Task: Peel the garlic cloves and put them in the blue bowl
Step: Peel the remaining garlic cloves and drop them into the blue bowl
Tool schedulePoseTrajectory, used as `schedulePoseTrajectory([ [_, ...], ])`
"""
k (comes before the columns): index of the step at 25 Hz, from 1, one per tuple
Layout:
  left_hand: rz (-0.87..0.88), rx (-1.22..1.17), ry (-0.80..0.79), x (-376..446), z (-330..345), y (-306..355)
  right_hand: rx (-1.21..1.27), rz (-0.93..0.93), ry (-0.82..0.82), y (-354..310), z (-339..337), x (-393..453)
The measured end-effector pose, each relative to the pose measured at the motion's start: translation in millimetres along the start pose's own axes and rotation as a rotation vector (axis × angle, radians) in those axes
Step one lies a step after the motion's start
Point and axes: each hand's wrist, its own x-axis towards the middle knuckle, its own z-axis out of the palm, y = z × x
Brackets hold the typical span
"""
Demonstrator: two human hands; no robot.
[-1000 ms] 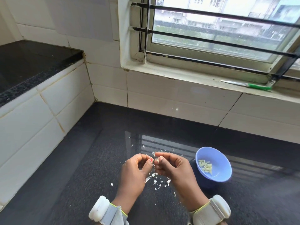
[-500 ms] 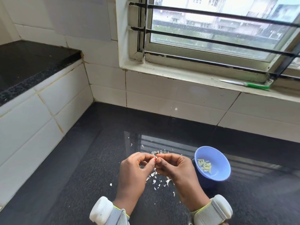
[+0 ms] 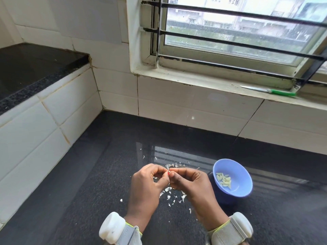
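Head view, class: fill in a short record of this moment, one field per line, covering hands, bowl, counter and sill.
left hand: pinching a garlic clove
right hand: pinching the same clove
blue bowl: right of the hands, peeled cloves inside
counter: dark, skin scraps beneath the hands
window sill: green-handled knife lying on it

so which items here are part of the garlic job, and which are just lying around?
In the job:
left hand and right hand, pinching one garlic clove
blue bowl holding peeled cloves
peel scraps on the counter

Lying about:
green-handled knife on the window sill
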Motion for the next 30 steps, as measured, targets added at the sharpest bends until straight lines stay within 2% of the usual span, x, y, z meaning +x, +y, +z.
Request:
schedulePoseTrajectory([
  [8,-0.024,-0.018,-0.022,-0.7,3.2,1.3,0.222,0.126,-0.019,4.3,2.3,1.2],
  [17,-0.018,0.021,-0.045,-1.3,3.3,-0.9,0.105,0.126,-0.044,4.0,2.5,2.5],
  [24,-0.062,0.082,-0.002,1.6,0.7,-15.4,0.382,0.285,-0.032,-2.7,-1.7,0.9],
  [30,-0.015,0.061,-0.015,-0.2,2.3,-10.8,0.38,0.288,-0.02,-4.0,-4.4,0.9],
])
